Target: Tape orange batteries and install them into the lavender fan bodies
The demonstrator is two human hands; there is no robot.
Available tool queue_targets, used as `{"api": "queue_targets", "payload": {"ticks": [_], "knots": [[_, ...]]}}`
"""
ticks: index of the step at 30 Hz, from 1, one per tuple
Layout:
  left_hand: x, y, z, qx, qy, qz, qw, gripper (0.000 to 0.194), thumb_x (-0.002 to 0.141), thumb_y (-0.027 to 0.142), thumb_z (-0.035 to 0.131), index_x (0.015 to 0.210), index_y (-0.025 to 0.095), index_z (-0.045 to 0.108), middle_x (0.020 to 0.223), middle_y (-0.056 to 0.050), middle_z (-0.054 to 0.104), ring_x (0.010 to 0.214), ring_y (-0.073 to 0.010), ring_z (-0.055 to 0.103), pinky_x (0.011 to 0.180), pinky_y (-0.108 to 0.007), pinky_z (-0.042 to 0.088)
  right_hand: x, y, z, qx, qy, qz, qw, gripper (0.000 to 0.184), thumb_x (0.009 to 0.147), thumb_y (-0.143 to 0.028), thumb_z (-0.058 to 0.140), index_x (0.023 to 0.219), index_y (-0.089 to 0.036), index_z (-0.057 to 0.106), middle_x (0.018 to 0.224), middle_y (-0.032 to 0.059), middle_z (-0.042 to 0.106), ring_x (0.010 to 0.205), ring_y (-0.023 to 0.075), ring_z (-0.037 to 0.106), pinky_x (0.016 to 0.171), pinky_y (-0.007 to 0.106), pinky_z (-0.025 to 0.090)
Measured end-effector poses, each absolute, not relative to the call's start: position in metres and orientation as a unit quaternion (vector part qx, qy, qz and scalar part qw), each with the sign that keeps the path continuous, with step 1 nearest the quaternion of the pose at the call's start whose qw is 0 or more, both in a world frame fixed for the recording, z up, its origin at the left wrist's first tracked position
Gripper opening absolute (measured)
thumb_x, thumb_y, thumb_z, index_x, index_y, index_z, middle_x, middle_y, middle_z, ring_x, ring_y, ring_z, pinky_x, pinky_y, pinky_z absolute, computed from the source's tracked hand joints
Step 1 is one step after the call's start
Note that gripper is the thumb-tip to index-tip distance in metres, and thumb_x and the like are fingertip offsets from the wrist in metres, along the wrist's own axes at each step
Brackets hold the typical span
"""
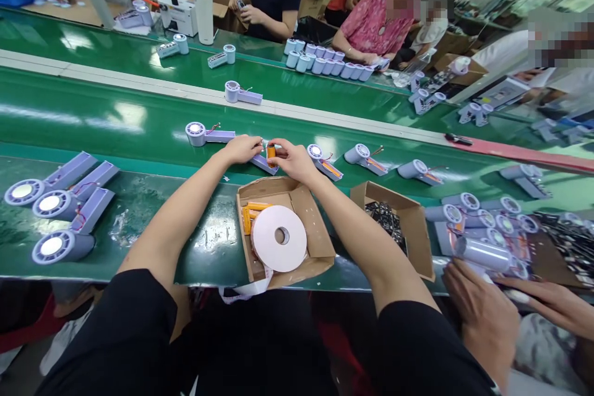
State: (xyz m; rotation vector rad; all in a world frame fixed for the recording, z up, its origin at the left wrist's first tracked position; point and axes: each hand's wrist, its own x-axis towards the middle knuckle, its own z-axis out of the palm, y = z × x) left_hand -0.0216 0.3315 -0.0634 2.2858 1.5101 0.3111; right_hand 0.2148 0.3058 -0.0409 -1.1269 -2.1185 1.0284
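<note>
My right hand (pixel 293 159) grips a small orange cylindrical battery (pixel 271 154) between thumb and fingers. Close beside it, my left hand (pixel 245 149) is closed in a pinch; what its fingertips hold is too small to make out. Under both hands lies the lilac handle (pixel 263 163) of a handheld fan shell, its round head hidden. A cardboard box (pixel 320 249) in front of me carries a white roll of tape (pixel 290 241) and several more orange batteries (pixel 247 220). Left of my hands, a lilac fan (pixel 195 133) lies with thin wires showing.
Several lilac fans (pixel 55 246) lie at left, and others (pixel 366 158) line the green belt (pixel 153 105) at right. A second box (pixel 417 235) contains small dark parts. A co-worker's hands (pixel 482 309) work at lower right beside piled fans. More people sit across the belt.
</note>
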Motion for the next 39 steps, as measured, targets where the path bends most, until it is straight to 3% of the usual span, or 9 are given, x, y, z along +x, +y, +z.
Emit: {"api": "queue_targets", "payload": {"ticks": [13, 17, 19, 23, 25, 28, 32, 35, 39], "knots": [[0.003, 0.334, -0.065, 0.799, 0.562, 0.097, 0.188, 0.030, 0.113, 0.036, 0.044, 0.116, 0.023, 0.071, 0.120, -0.010, 0.080, 0.115, -0.0266, 0.071, 0.099, -0.034, 0.051, 0.194, 0.320, -0.029, -0.395, -0.907, 0.105, -0.098, 0.040, 0.109, -0.040, 0.065, 0.145, -0.028, 0.078, 0.128, 0.0120, 0.085, 0.119, 0.0328, 0.079, 0.095, 0.036, 0.055], [0.010, 0.334, -0.053, 0.792, 0.578, 0.090, 0.176, 0.029, 0.111, 0.030, 0.046, 0.119, 0.020, 0.072, 0.122, -0.013, 0.080, 0.116, -0.0286, 0.071, 0.100, -0.037, 0.052, 0.184, 0.320, -0.007, -0.399, -0.902, 0.093, -0.135, 0.040, 0.102, -0.040, 0.076, 0.140, -0.026, 0.082, 0.130, 0.0150, 0.085, 0.120, 0.0373, 0.079, 0.096, 0.039, 0.057], [0.014, 0.328, -0.041, 0.785, 0.591, 0.093, 0.161, 0.031, 0.110, 0.027, 0.047, 0.127, 0.017, 0.071, 0.127, -0.017, 0.078, 0.122, -0.0309, 0.069, 0.107, -0.041, 0.051, 0.196, 0.303, 0.011, -0.421, -0.896, 0.110, -0.091, 0.043, 0.104, -0.039, 0.075, 0.145, -0.026, 0.079, 0.133, 0.0149, 0.084, 0.122, 0.0386, 0.079, 0.100, 0.043, 0.059], [0.022, 0.277, -0.017, 0.820, 0.533, 0.189, 0.091, 0.047, 0.104, 0.035, 0.061, 0.147, 0.016, 0.064, 0.152, -0.021, 0.067, 0.147, -0.0370, 0.051, 0.125, -0.053, 0.039, 0.263, 0.213, 0.034, -0.415, -0.854, 0.212, 0.231, 0.042, 0.111, -0.042, 0.063, 0.147, -0.026, 0.078, 0.146, 0.0104, 0.079, 0.132, 0.0315, 0.077, 0.114, 0.047, 0.060], [0.026, 0.235, -0.012, 0.895, 0.391, 0.181, 0.112, 0.052, 0.098, 0.045, 0.073, 0.146, 0.025, 0.068, 0.149, -0.014, 0.071, 0.147, -0.0360, 0.053, 0.126, -0.052, 0.039, 0.304, 0.154, 0.030, -0.385, -0.816, 0.278, 0.330, 0.035, 0.108, -0.046, 0.067, 0.131, -0.028, 0.085, 0.130, 0.0068, 0.086, 0.118, 0.0258, 0.083, 0.107, 0.043, 0.066], [0.036, 0.173, -0.016, 0.954, 0.242, 0.034, 0.173, 0.066, 0.075, 0.052, 0.093, 0.137, 0.039, 0.076, 0.145, -0.007, 0.075, 0.148, -0.0372, 0.056, 0.128, -0.053, 0.038, 0.351, 0.083, 0.014, -0.390, -0.770, 0.352, 0.363, 0.026, 0.102, -0.048, 0.076, 0.108, -0.027, 0.090, 0.100, 0.0056, 0.090, 0.090, 0.0228, 0.087, 0.087, 0.035, 0.071], [0.045, 0.131, -0.014, 0.944, 0.285, -0.081, 0.145, 0.081, 0.055, 0.034, 0.104, 0.132, 0.041, 0.079, 0.153, -0.009, 0.070, 0.151, -0.0448, 0.053, 0.122, -0.062, 0.046, 0.379, 0.050, -0.001, -0.458, -0.704, 0.362, 0.405, 0.033, 0.101, -0.054, 0.077, 0.096, -0.024, 0.090, 0.087, 0.0075, 0.088, 0.076, 0.0231, 0.086, 0.073, 0.033, 0.071], [0.032, 0.114, 0.011, 0.949, 0.293, -0.035, 0.113, 0.070, 0.069, 0.034, 0.098, 0.135, 0.039, 0.078, 0.154, -0.009, 0.068, 0.154, -0.0457, 0.049, 0.119, -0.061, 0.052, 0.382, 0.044, 0.004, -0.494, -0.674, 0.358, 0.416, 0.037, 0.100, -0.057, 0.077, 0.101, -0.023, 0.089, 0.089, 0.0079, 0.088, 0.072, 0.0225, 0.084, 0.063, 0.031, 0.068], [0.004, 0.084, 0.042, 0.940, 0.329, 0.083, 0.040, 0.055, 0.088, 0.029, 0.080, 0.143, 0.038, 0.075, 0.154, -0.006, 0.069, 0.157, -0.0429, 0.047, 0.134, -0.062, 0.043, 0.360, 0.036, 0.015, -0.494, -0.727, 0.373, 0.299, 0.028, 0.098, -0.050, 0.080, 0.105, -0.025, 0.089, 0.086, 0.0043, 0.087, 0.068, 0.0202, 0.081, 0.063, 0.028, 0.064]]}}
